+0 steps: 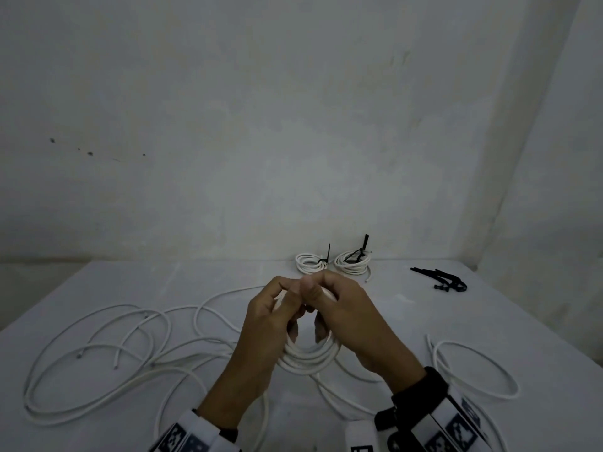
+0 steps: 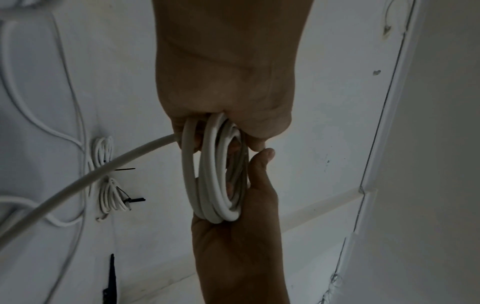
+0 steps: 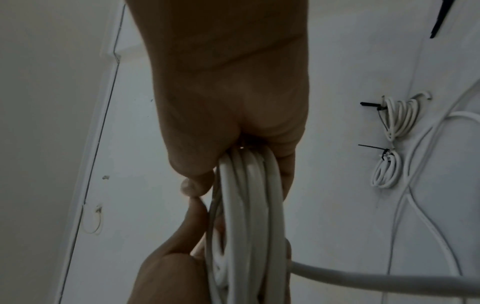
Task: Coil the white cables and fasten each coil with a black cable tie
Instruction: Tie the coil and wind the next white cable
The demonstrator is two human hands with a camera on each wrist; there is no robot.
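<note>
While both hands sit close under my head camera, I see the left hand point(image 1: 261, 324) and the right hand point(image 1: 350, 321) each curled round the coil point(image 1: 308, 358), thumbs nearly meeting at its top. From the left wrist camera the coil point(image 2: 215, 174) shows several turns bunched between the two grips, with a free tail point(image 2: 85, 181) running off toward the loose cable. To do this well, I judge I should feed each new turn flat beside the last at the same loop size, keep one hand pinching the bundle so nothing springs apart, and let the tail slide without kinking until its end arrives.

Further out, loose cables point(image 1: 98, 353) sprawl over the left of the table point(image 1: 408, 321), and another loop point(image 1: 476, 370) lies to the right. Beyond the hands, two tied coils point(image 1: 310, 263) stand side by side near the back edge, their black tie tails sticking up. Spare ties point(image 1: 440, 280) lie far right, well apart from my coil. Behind, a dim pale wall point(image 1: 228, 125) carries a few dark spots.
</note>
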